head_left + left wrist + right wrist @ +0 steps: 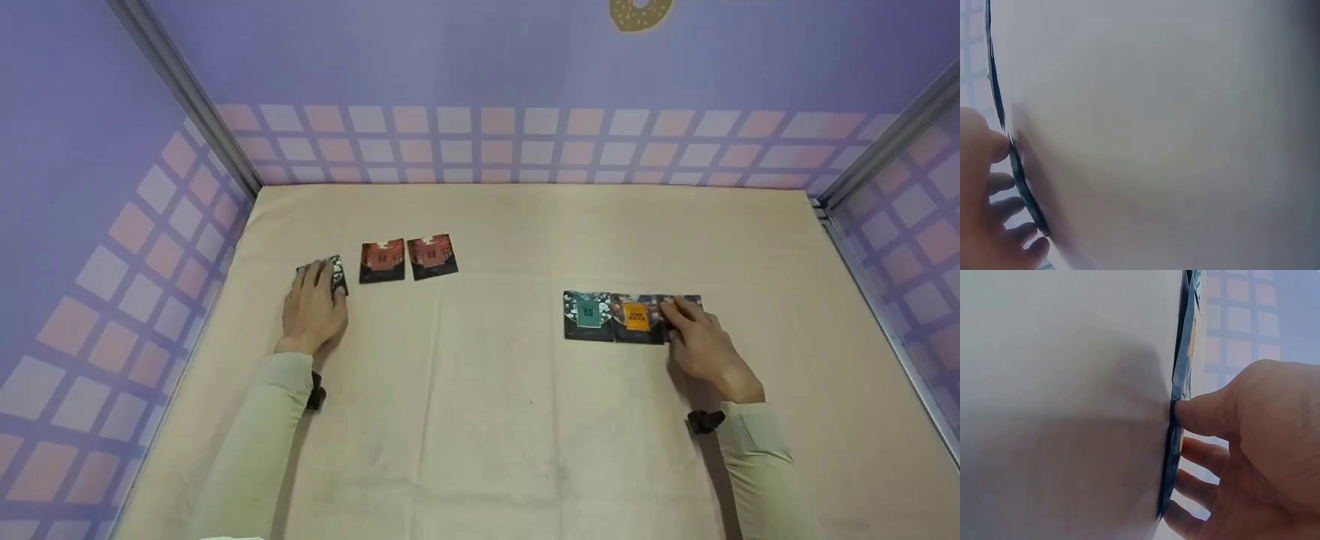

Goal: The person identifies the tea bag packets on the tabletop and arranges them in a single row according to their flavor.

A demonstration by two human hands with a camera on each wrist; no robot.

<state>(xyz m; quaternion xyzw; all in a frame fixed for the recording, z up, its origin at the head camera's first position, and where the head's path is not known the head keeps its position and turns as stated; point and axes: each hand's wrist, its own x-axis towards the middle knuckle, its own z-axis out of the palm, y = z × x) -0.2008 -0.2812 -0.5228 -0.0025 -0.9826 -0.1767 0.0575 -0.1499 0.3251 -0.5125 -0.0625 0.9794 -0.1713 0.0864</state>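
Observation:
In the head view my left hand (311, 311) rests on a dark, white-patterned flat packet (339, 274), mostly covered by the fingers. Its fingertips (1008, 208) touch that packet in the left wrist view. Just right of it lie two red packets (382, 260), slightly apart. My right hand (709, 349) lies over the rightmost packet (691, 300) of a row of three; thumb and fingers touch it, hiding much of its face. Beside it are an orange-labelled packet (636, 317) and a green-labelled packet (587, 313), edges meeting or slightly overlapping.
A cream cloth (495, 397) with faint creases covers the table. Purple walls with pink and white squares (497, 146) enclose the back and both sides. Metal posts (199, 101) stand at the corners.

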